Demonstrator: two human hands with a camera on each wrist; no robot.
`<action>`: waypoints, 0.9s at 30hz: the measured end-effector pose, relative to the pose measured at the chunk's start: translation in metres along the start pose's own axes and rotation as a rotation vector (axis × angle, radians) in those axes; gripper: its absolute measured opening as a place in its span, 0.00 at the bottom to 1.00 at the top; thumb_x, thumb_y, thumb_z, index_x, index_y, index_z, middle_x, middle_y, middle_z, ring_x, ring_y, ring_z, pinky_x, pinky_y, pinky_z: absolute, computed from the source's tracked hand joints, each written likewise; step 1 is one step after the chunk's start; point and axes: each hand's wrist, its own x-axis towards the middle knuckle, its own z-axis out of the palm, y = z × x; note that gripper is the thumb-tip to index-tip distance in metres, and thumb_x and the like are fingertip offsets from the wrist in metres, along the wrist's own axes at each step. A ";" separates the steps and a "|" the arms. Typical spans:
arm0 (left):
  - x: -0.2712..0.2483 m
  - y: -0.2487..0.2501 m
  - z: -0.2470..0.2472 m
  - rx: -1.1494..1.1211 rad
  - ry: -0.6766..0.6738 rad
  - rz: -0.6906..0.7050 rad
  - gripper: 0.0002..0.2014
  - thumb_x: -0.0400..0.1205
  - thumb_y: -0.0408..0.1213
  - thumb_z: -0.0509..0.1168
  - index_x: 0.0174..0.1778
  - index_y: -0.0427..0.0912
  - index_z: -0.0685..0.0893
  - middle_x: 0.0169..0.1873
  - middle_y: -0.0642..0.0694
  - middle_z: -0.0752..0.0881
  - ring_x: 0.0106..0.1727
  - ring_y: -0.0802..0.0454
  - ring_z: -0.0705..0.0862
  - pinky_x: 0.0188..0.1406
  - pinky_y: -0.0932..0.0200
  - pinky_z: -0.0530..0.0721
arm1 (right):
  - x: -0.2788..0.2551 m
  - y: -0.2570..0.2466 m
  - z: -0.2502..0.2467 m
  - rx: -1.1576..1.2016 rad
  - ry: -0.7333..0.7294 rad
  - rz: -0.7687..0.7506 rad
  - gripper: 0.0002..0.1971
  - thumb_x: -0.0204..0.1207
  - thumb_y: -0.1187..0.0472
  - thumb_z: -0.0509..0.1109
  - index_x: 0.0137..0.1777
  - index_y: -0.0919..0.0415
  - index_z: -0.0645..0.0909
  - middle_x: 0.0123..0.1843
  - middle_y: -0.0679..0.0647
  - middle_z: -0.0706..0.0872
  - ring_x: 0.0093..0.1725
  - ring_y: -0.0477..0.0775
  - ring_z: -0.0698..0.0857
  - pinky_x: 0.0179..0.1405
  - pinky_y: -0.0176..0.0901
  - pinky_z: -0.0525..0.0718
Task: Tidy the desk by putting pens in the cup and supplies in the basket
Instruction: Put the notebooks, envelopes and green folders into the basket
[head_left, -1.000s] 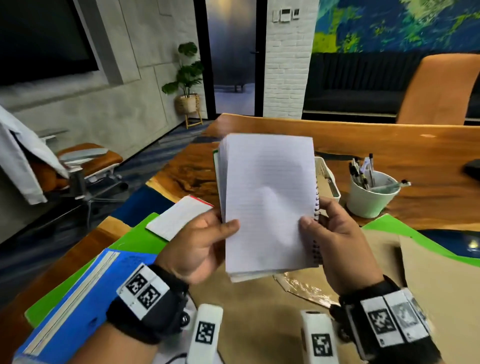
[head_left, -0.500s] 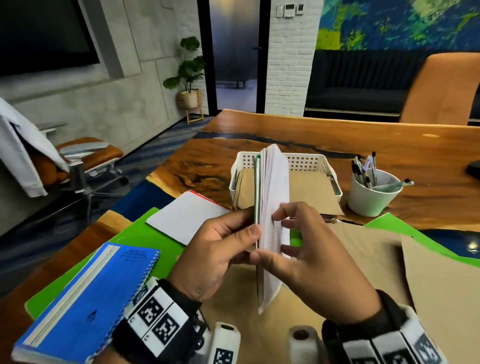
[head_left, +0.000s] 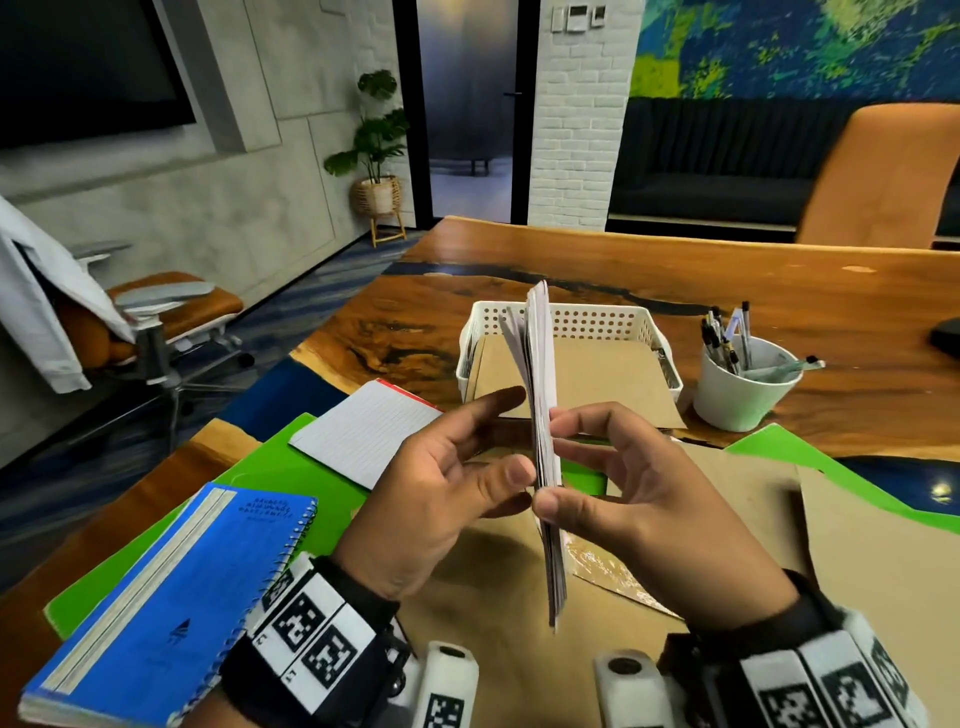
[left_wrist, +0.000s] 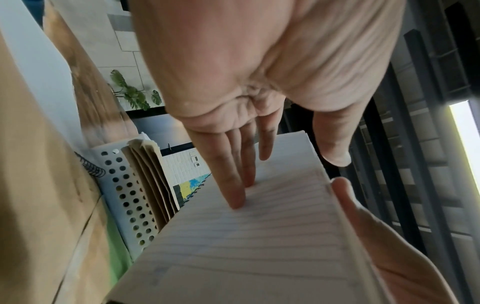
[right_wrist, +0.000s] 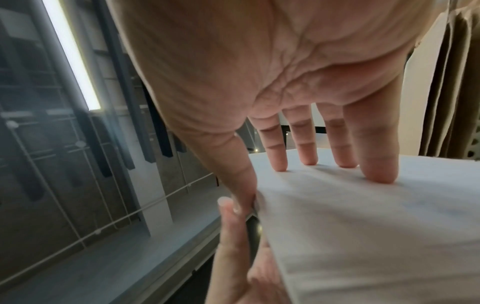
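Wooden desk (head_left: 597, 260) is strewn with a blue spiral notebook (head_left: 171, 597), green folder (head_left: 291, 467), lined pad (head_left: 363, 436) and brown envelopes (head_left: 857, 597). Writing on the blue cover is too blurred to be read. A notepad (head_left: 543, 415) is held edge-on above the desk, pressed between left hand (head_left: 436, 499) and right hand (head_left: 639, 499), fingers flat and straight. Behind it, the white basket (head_left: 613, 319) is partly hidden; pens are stood in the cup (head_left: 743, 389).
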 end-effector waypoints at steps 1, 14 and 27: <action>0.000 0.001 0.002 0.028 -0.005 0.005 0.28 0.79 0.40 0.76 0.77 0.44 0.79 0.66 0.40 0.88 0.66 0.36 0.87 0.66 0.29 0.84 | -0.001 0.000 0.001 -0.016 0.003 -0.002 0.27 0.59 0.42 0.85 0.58 0.40 0.81 0.68 0.36 0.83 0.71 0.41 0.80 0.63 0.51 0.88; 0.005 0.006 0.003 0.097 -0.012 0.014 0.18 0.84 0.38 0.68 0.71 0.48 0.85 0.63 0.45 0.91 0.64 0.43 0.89 0.59 0.44 0.90 | 0.005 0.005 0.000 0.029 0.057 0.004 0.34 0.58 0.39 0.84 0.64 0.43 0.78 0.67 0.46 0.85 0.70 0.52 0.83 0.66 0.61 0.84; 0.004 0.028 -0.028 -0.223 0.382 0.132 0.21 0.87 0.21 0.49 0.64 0.37 0.85 0.63 0.34 0.89 0.68 0.37 0.86 0.69 0.41 0.81 | 0.009 -0.003 -0.047 0.148 0.370 -0.116 0.15 0.82 0.76 0.62 0.56 0.57 0.84 0.51 0.50 0.93 0.49 0.46 0.90 0.50 0.43 0.88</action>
